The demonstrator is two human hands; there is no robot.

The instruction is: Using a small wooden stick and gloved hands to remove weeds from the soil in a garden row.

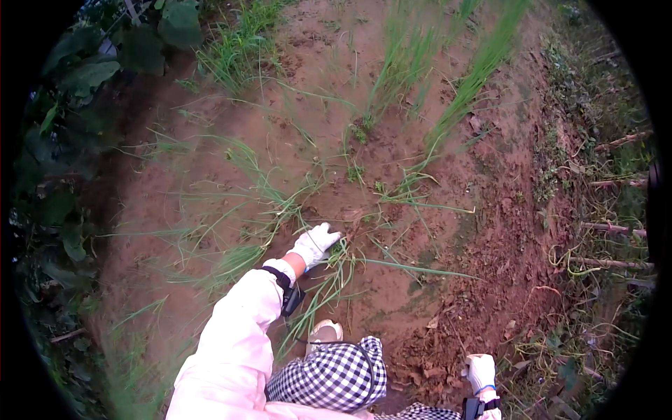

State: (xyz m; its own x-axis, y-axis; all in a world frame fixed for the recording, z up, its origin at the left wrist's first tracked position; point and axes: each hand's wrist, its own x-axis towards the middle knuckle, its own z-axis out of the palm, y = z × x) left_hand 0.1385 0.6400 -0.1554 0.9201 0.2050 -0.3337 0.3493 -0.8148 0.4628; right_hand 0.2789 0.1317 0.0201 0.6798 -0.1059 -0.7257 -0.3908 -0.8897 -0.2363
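My left hand (316,243), in a white glove, reaches down to the soil in the middle of the view. Its fingers are bent beside a tuft of thin green-onion-like leaves (340,262) and a small low green plant. Whether they grip anything is hidden by the glove. At the lower right, my right hand (481,371), also gloved in white, is low over the broken soil at the bed's edge. Its fingers are curled and mostly out of sight, so I cannot tell if it holds something. Another clump of onion-like leaves (283,202) leans just beyond my left hand.
Taller onion-like leaves (467,94) stand farther up the reddish soil bed (399,299). Broad-leaved plants (142,47) border the left. Sticks (611,262) and tangled vines line the right. My shoe (325,333) and checkered trouser leg (331,375) are close below my left hand.
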